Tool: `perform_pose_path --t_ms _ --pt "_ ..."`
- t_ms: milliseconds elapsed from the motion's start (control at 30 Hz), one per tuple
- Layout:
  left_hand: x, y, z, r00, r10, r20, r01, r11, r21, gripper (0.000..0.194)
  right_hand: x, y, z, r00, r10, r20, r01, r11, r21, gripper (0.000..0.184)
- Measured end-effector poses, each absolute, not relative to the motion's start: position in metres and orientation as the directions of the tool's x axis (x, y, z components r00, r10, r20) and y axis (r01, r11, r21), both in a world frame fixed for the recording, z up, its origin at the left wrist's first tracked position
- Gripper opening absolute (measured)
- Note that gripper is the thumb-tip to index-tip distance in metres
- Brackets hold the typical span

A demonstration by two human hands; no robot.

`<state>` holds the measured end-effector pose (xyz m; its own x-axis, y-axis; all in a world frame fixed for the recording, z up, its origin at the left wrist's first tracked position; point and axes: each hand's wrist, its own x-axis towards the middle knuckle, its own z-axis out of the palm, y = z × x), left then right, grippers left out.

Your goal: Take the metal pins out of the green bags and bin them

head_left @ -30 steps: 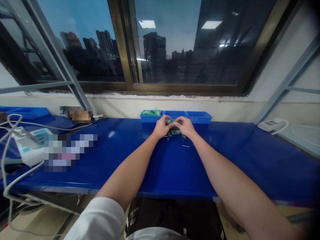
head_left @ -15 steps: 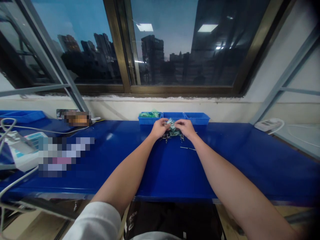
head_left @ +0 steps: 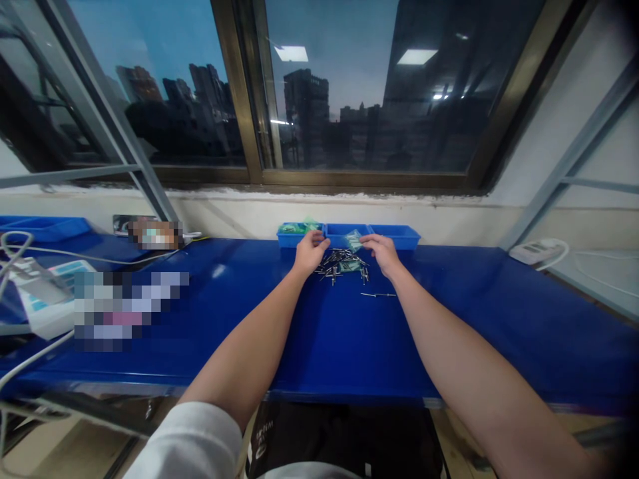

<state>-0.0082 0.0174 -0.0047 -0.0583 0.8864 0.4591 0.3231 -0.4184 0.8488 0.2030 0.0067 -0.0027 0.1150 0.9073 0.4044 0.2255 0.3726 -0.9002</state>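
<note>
The right hand (head_left: 377,247) pinches a small clear packet (head_left: 354,240) by its right side, fingertips closed on it, while the left hand (head_left: 310,253) stands loosely open with fingers bent and nothing visible between them. The packet is up at the far side of the pile, its far edge overlapping the middle bin (head_left: 344,227) in view; whether it is over the bin or just short of it I cannot tell. The step in hand looks like lifting a packet off to one side with the right hand alone, and the next move calls for a steady pinch and clearance over the pins. Below and between the hands lies the pile of metal pins (head_left: 332,261), with another packet (head_left: 350,265) among them; a few loose pins (head_left: 378,294) lie nearer on the desk (head_left: 339,346). The left bin (head_left: 288,241) holds green packets. Half a second ago both hands met at the packet over the pile; now they are apart, and more pins show.
</note>
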Motion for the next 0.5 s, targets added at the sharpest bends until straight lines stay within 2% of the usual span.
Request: perform_pose_path --t_ms 100,200,333,500 --pt "0.003 0.011 -0.003 0.118 0.895 0.430 0.208 -0.446 0.871 0.039 0.194 0.002 0.000 -0.021 0.918 0.397 0.216 0.392 -0.894 0.025" --pt "0.008 0.010 -0.001 0.183 0.893 0.412 0.192 -0.443 0.875 0.028 0.188 -0.001 0.002 -0.071 0.931 0.358 0.191 0.364 -0.911 0.028" --pt "-0.001 0.017 -0.001 -0.019 0.857 0.515 0.301 -0.487 0.820 0.013 0.189 -0.002 0.002 -0.038 0.949 0.314 0.149 0.316 -0.937 0.036" --pt "-0.025 0.024 0.002 -0.265 0.740 0.619 0.528 -0.426 0.735 0.019 0.193 0.000 -0.003 -0.031 0.959 0.281 0.202 0.281 -0.938 0.035"
